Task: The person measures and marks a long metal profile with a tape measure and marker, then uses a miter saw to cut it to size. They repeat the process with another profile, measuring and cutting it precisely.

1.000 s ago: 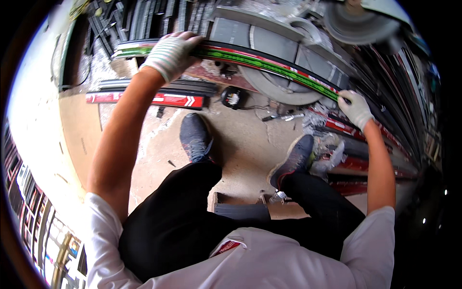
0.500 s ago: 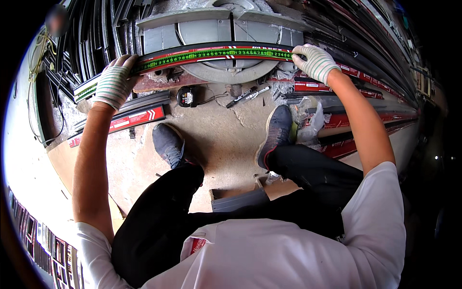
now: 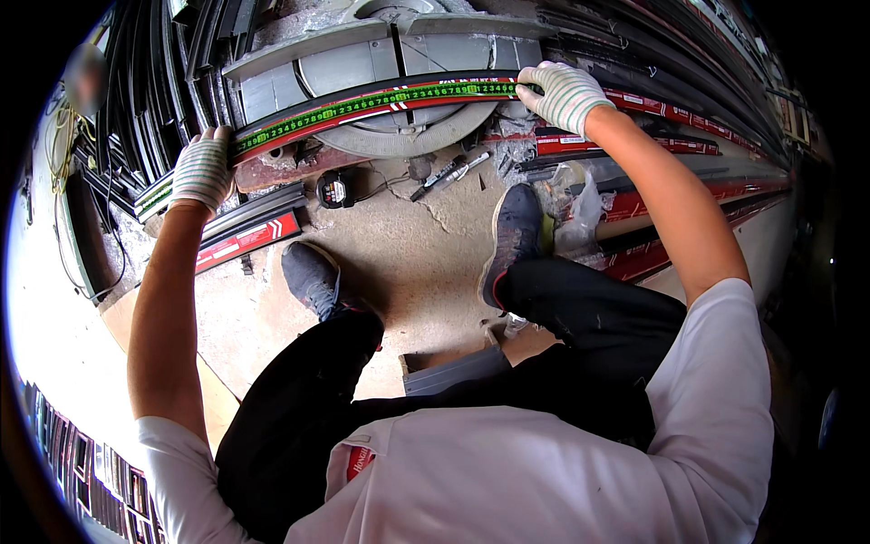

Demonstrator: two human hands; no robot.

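Observation:
A long dark metal profile with a red printed face [image 3: 299, 134] lies across the grey saw table [image 3: 349, 68]. Along it runs a green measuring tape blade [image 3: 362, 102] with black markings. My left hand [image 3: 201, 172], in a white striped glove, is closed round the left part of the profile and tape, its fingertips over the far edge. At the right, my gloved right hand [image 3: 569, 95] pinches the tape blade against the profile with thumb and fingers; what lies beneath the palm is hidden. Both arms are stretched forward.
A black tape measure case [image 3: 335, 189] and two marker pens [image 3: 450, 176] lie on the floor. Dark profiles [image 3: 195, 63] are stacked at the back left, red-faced ones [image 3: 671, 195] at the right. Crumpled clear plastic [image 3: 580, 213] lies by my right shoe [image 3: 518, 222].
The view has shifted slightly, so the saw table and profile sit further left. My right hand has stayed at the tape; my left hand has moved a little along the profile toward its left end.

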